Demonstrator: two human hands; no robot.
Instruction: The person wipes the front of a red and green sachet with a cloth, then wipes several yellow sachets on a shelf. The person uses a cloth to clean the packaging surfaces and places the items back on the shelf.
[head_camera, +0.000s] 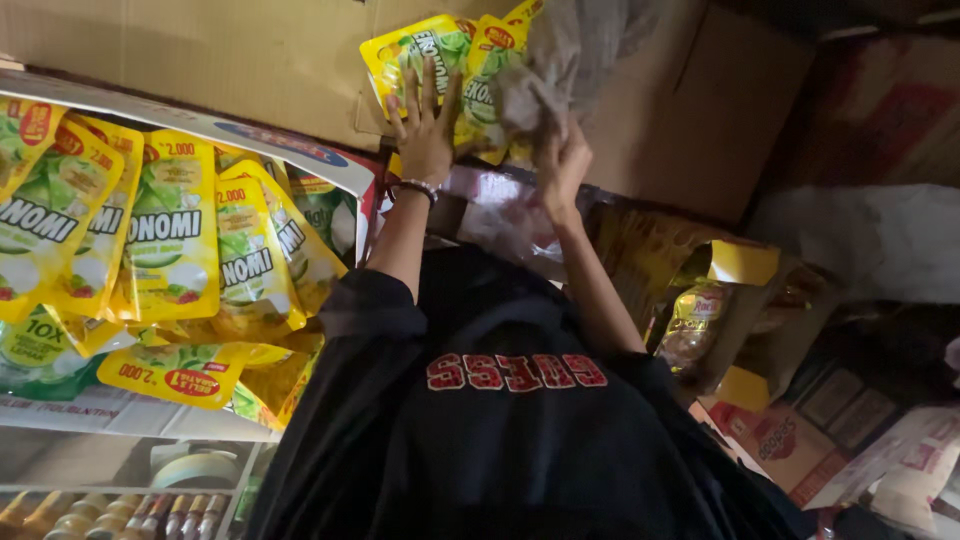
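Against the brown cardboard box (690, 110) ahead, left hand (425, 125) is lying flat, fingers spread apart, pressing on yellow-green sachets (430, 50). Right hand (562, 165) is clamping its grip on crumpled clear plastic wrap (560, 60) just beside those sachets. Off to the left, an open carton (280, 145) is holding many more yellow sachets (170, 240). Below, a shelf row of small bottles (120, 515) is showing.

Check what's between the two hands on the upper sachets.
Head view: the left hand lies flat on the yellow-green sachets; the right hand grips crumpled clear plastic. Between them lies more sachet, no bare gap.
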